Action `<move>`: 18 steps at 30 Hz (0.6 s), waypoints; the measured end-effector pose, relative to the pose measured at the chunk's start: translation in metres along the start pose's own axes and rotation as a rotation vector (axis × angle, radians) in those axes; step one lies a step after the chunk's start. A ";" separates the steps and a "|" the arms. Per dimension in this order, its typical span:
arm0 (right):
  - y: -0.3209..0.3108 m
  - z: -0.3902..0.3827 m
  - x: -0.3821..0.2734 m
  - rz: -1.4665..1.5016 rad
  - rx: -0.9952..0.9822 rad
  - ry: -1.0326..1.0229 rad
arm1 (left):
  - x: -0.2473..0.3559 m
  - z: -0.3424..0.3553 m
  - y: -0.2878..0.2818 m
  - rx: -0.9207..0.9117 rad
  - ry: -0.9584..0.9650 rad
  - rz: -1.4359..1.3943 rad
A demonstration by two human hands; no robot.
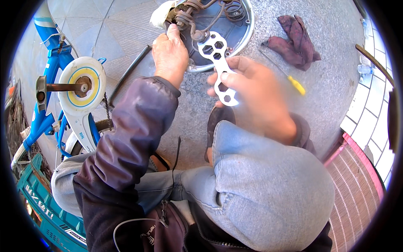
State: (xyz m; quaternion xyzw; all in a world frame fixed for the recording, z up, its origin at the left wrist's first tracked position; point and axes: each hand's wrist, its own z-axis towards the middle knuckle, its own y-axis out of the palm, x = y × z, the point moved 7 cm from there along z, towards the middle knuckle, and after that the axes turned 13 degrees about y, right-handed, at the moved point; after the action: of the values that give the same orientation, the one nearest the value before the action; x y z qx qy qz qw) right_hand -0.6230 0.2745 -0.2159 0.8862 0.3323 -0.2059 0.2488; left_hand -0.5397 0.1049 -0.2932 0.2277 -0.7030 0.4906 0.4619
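Observation:
In the head view, my left hand (pixel 170 54) has its fingers closed on a rusty clamp assembly (pixel 184 17) with coil springs (pixel 235 10), over a round grey dish with a silver rim (pixel 247 33). A pale cloth (pixel 161 14) is beside those fingers. My right hand (pixel 256 88), blurred by motion, grips a flat silver multi-hole wrench (pixel 222 63) by its lower half, thumb across it. The wrench's upper end lies close to the rusty clamp; whether they touch I cannot tell. A yellow-handled screwdriver (pixel 296 84) and a dark red rag (pixel 294 42) lie to the right.
A blue bicycle (pixel 50 63) with a white chain guard (pixel 71 103) stands at left, a dark bar (pixel 130 71) near it. Below it is a teal crate (pixel 42 201). At right are a pink-edged mat (pixel 352 180) and a small clear container (pixel 365 68) by white tiles.

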 end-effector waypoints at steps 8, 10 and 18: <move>-0.005 -0.004 -0.005 0.035 -0.105 0.054 | -0.002 0.000 0.004 -0.016 0.016 -0.024; -0.008 -0.002 -0.009 0.054 -0.132 0.056 | -0.007 0.000 0.001 -0.018 0.004 -0.024; -0.035 0.013 -0.028 -0.148 -0.243 0.084 | -0.001 -0.002 0.009 -0.129 0.052 -0.070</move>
State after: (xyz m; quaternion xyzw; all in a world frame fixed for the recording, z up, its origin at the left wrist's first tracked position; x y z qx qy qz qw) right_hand -0.6694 0.2765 -0.2219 0.8304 0.4295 -0.1449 0.3241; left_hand -0.5453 0.1107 -0.2985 0.2093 -0.7125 0.4335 0.5106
